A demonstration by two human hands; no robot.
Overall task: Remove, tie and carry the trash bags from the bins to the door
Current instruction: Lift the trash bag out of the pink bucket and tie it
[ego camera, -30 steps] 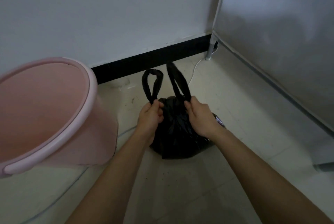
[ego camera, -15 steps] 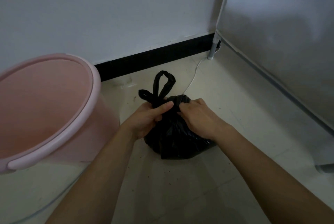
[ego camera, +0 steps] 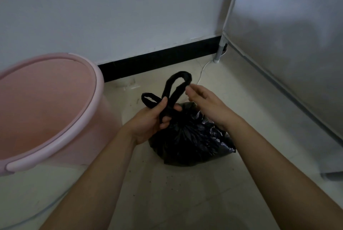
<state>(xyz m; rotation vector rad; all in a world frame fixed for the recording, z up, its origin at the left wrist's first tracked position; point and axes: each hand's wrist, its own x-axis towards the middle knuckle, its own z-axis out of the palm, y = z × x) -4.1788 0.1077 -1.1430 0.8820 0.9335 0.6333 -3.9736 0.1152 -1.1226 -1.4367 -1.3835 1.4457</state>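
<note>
A black trash bag (ego camera: 191,137) sits on the pale floor in front of me, its two handle loops (ego camera: 175,88) gathered and crossed above its neck. My left hand (ego camera: 150,120) grips both loops where they cross, thumb on top. One loop stands upright, the other lies to the left. My right hand (ego camera: 206,103) hovers just right of the upright loop, fingers apart, its fingertips near the loop's top, holding nothing that I can see.
A pink plastic bin (ego camera: 46,111) with no bag in it stands at the left, close to the trash bag. A white wall with a black skirting (ego camera: 159,61) is behind. A grey fabric cabinet (ego camera: 289,44) closes the right side, with a white cable (ego camera: 202,70) by its leg.
The two loops, held apart one second ago, were brought together and crossed. My left hand now holds both, and my right hand has let go and lifted toward the upright loop.
</note>
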